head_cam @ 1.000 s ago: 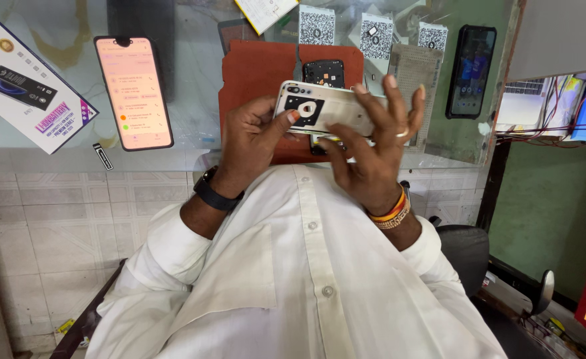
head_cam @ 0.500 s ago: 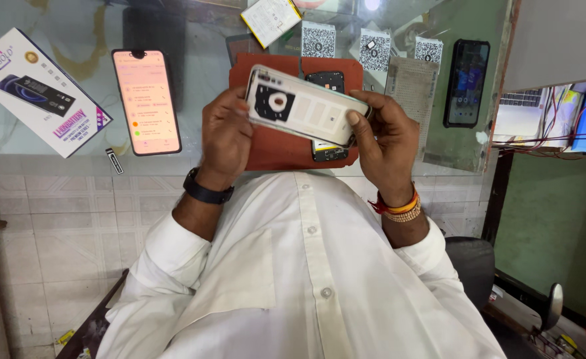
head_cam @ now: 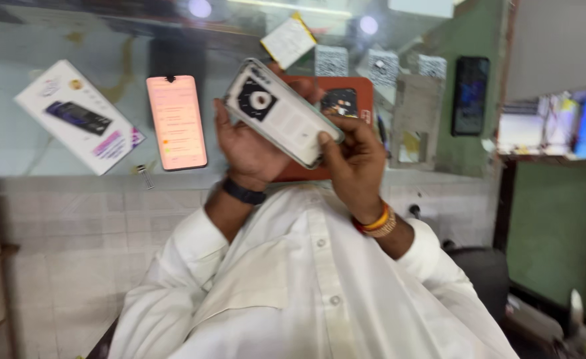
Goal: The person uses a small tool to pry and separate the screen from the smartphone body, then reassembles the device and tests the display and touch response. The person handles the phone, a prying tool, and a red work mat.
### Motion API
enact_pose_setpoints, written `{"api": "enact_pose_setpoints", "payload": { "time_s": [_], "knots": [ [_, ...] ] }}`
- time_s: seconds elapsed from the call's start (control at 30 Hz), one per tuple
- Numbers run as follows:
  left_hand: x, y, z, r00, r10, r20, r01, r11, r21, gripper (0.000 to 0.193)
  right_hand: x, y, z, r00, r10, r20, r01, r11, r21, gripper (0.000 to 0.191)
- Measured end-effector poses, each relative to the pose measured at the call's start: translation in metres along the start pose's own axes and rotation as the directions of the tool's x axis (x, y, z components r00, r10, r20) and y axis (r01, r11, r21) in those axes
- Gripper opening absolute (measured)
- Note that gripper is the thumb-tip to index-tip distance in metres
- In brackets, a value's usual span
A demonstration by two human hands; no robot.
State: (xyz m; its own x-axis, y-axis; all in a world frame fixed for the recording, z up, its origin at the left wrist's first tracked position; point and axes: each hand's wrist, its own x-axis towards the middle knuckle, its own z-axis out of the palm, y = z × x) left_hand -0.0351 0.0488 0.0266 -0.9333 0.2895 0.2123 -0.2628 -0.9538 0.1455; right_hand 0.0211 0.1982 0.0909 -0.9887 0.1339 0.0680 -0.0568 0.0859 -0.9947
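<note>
Both my hands hold up a pale phone (head_cam: 281,113) in a clear case, its back with a round dark camera ring facing me, tilted with the top end up to the left. My left hand (head_cam: 246,149), with a black wristband, cups the phone from below and behind. At the phone's lower right corner is my right hand (head_cam: 353,166), with orange bangles on the wrist, gripping with thumb and fingers. Behind the phone, an orange mat (head_cam: 363,93) lies on the glass counter, with a small dark phone (head_cam: 338,101) on it.
A phone with a lit pinkish screen (head_cam: 176,121) lies left of my hands, beside a white phone box (head_cam: 77,116) and a small metal pin (head_cam: 145,176). A black phone (head_cam: 470,95) lies at the right. Patterned square cards (head_cam: 331,61) and a yellow-edged packet (head_cam: 288,41) stand farther back.
The phone has been lifted off the mat, swung to the left and tilted. My right hand has shifted from on top of it to its lower right corner.
</note>
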Motion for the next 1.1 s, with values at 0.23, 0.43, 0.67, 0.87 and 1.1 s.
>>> {"api": "enact_pose_setpoints", "payload": {
  "time_s": [0.23, 0.43, 0.67, 0.87, 1.1],
  "knots": [
    [-0.021, 0.019, -0.009, 0.994, -0.071, -0.088, 0.058, 0.988, -0.146, 0.089, -0.008, 0.012, -0.026, 0.999, -0.042, -0.034, 0.033, 0.973, -0.229, 0.027],
    [-0.031, 0.047, -0.010, 0.989, -0.056, -0.140, 0.047, 0.997, -0.066, 0.084, -0.016, 0.021, -0.046, 0.991, 0.014, -0.130, -0.121, 0.471, -0.874, 0.063],
    [-0.026, 0.053, -0.008, 0.982, -0.124, -0.145, 0.121, 0.992, -0.027, 0.084, -0.012, 0.035, -0.021, 0.993, -0.007, -0.114, -0.109, 0.262, -0.959, 0.084],
    [-0.017, 0.052, -0.011, 0.982, -0.163, -0.100, 0.157, 0.985, -0.073, 0.088, -0.001, 0.041, -0.022, 0.992, 0.001, -0.129, -0.122, 0.316, -0.941, 0.081],
    [-0.016, 0.050, -0.009, 0.977, -0.166, -0.130, 0.158, 0.985, -0.069, 0.094, 0.004, 0.052, -0.031, 0.971, 0.150, -0.186, -0.238, 0.666, -0.707, 0.035]
  ]
}}
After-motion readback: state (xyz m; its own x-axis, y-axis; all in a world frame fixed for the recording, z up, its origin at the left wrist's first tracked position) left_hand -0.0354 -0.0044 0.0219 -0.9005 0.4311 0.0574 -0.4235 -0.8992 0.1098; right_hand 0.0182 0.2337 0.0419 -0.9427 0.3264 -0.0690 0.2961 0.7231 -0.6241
